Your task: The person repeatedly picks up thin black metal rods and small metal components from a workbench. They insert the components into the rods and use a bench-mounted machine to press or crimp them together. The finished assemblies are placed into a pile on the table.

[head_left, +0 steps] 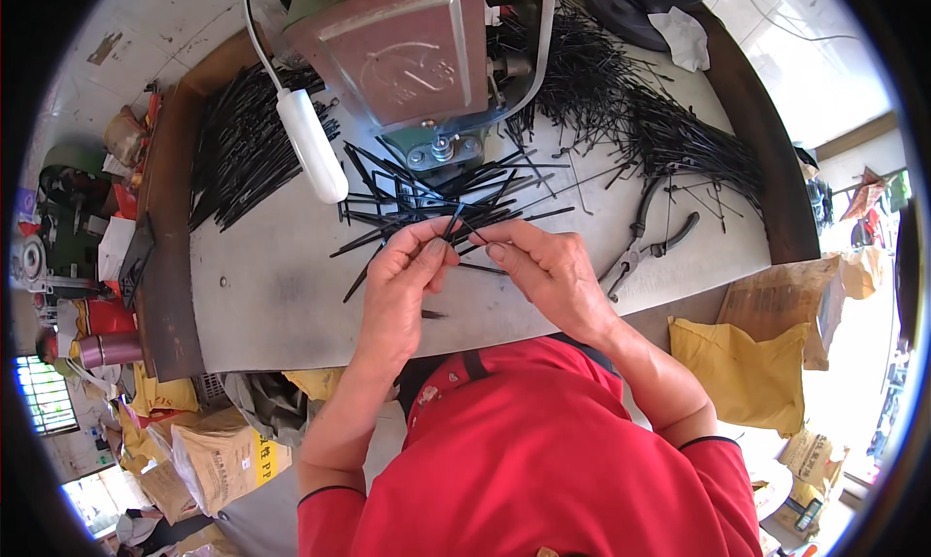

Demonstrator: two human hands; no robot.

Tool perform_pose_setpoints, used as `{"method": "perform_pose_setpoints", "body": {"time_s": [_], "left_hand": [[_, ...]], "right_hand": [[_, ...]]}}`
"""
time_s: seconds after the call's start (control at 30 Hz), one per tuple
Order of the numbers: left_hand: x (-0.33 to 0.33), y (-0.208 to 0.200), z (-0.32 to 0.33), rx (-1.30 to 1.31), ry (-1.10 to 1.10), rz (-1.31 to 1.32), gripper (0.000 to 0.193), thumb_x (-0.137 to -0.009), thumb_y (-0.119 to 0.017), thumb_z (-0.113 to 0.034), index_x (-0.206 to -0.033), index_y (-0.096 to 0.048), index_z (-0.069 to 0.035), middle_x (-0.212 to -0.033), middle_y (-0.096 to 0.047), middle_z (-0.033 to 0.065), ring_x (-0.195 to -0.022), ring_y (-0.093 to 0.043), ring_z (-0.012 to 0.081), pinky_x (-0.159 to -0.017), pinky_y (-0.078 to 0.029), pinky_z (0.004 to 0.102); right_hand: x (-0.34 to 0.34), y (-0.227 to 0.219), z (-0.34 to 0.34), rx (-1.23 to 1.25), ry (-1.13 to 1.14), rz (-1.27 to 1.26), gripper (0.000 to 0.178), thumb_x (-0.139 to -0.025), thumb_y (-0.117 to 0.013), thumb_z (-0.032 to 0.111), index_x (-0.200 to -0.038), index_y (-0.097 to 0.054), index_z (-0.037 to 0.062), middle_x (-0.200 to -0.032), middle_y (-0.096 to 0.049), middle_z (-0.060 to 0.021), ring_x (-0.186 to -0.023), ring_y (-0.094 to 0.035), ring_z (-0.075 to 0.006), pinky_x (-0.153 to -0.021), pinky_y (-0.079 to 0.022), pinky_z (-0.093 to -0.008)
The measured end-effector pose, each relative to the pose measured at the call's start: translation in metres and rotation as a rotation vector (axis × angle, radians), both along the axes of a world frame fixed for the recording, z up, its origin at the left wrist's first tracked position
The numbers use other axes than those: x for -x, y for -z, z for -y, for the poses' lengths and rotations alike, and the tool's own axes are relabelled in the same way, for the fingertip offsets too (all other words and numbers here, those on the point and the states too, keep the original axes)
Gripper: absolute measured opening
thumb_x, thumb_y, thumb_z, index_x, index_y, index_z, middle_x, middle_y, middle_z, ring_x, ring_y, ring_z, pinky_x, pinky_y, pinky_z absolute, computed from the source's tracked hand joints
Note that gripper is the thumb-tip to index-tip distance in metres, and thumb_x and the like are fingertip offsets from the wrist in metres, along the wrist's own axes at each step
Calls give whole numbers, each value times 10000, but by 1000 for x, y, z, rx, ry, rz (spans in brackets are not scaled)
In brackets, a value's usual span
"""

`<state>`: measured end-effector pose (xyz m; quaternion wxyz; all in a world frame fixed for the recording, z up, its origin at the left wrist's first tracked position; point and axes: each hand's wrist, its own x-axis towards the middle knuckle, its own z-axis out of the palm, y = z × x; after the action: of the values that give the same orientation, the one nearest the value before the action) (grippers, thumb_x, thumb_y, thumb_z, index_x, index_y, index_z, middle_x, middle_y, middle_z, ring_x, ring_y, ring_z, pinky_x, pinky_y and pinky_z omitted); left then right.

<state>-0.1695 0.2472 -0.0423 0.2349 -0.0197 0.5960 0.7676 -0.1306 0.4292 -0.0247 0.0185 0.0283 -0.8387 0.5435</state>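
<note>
My left hand [400, 284] is closed in a pinch on a slim black rod [454, 218] that points up and away from me. Close beside it, my right hand [555, 268] pinches a thinner dark wire-like rod [474, 230] between thumb and forefinger. The two pieces come near each other between my fingertips; whether they are joined I cannot tell. Just beyond my hands lies a loose, crossed heap of black rods [407, 200], below the head of a green and reddish-brown machine [388, 53].
Pliers [635, 252] with dark handles lie to the right on the metal worktable [262, 295]. A white lamp [312, 148] hangs at the machine's left. More rods are stacked at left [254, 155], and thin bent rods [679, 145] at right. Wooden side walls [167, 256] edge the table.
</note>
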Motion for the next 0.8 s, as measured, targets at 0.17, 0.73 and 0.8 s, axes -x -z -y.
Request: {"method": "perform_pose_setpoints", "body": {"time_s": [0.17, 0.73, 0.8], "left_hand": [[-13, 7, -2, -145, -9, -55, 191, -926, -563, -101, -1096, -614, -31, -953, -646, 42, -851, -580, 95, -794, -444, 233], [-14, 9, 2, -340, 12, -94, 253, -919, -559, -38, -1167, -525, -2, -1116, -634, 154, -978, -610, 166, -905, -489, 305], [-11, 9, 0, -323, 0, -90, 271, -914, -556, -22, -1180, -503, -6, -1122, -632, 162, -983, -609, 167, -909, -488, 309]], "right_hand": [[-13, 7, 7, -167, 16, -268, 207, -845, -593, 61, -1050, -625, 50, -651, -599, -102, -537, -589, -235, -497, -459, -330], [-20, 20, 13, -692, -13, -699, 413, -644, -607, 64, -1056, -609, 81, -582, -410, 3, -457, -503, -134, -401, -396, -282], [-15, 25, 12, -680, -2, -703, 422, -627, -609, 61, -1049, -612, 82, -581, -403, 3, -450, -493, -133, -399, -395, -282]]}}
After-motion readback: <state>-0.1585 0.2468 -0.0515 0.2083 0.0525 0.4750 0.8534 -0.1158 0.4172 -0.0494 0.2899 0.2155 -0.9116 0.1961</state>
